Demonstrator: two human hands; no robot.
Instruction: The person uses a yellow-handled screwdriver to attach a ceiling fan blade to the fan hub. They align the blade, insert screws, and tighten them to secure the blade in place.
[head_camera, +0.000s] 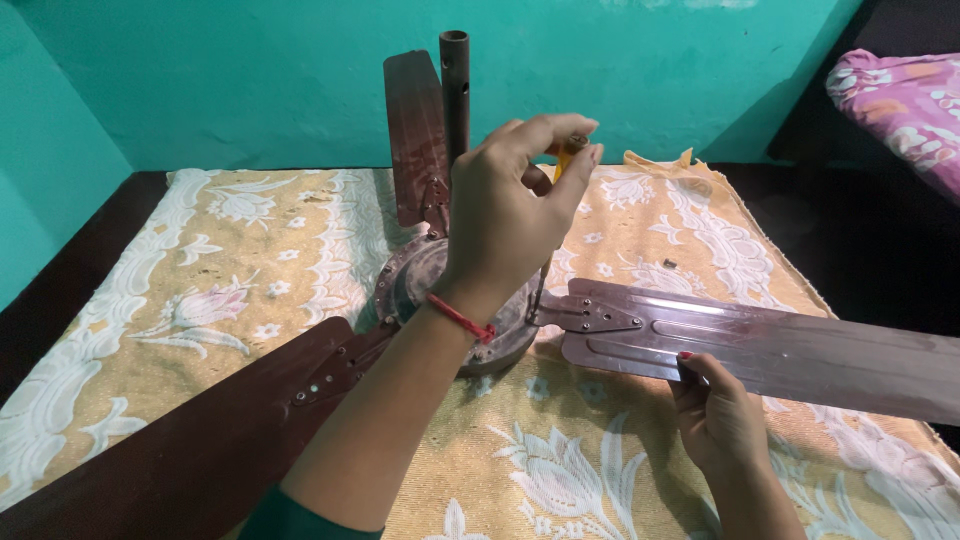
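Your left forearm crosses the frame, left hand (510, 215) pinching a yellow-handled screwdriver (563, 160) upright over the fan motor (420, 275) on the patterned cloth (200, 300). Your right hand (718, 415) grips the edge of the loose blade (780, 350). You look mid-fastening at its bracket (590, 315); keep the holes aligned.

Left hand (505, 215) hides the screwdriver (562, 165) shaft.

teal walls (250, 70), dark floor (860, 250), floral mat (200, 300)
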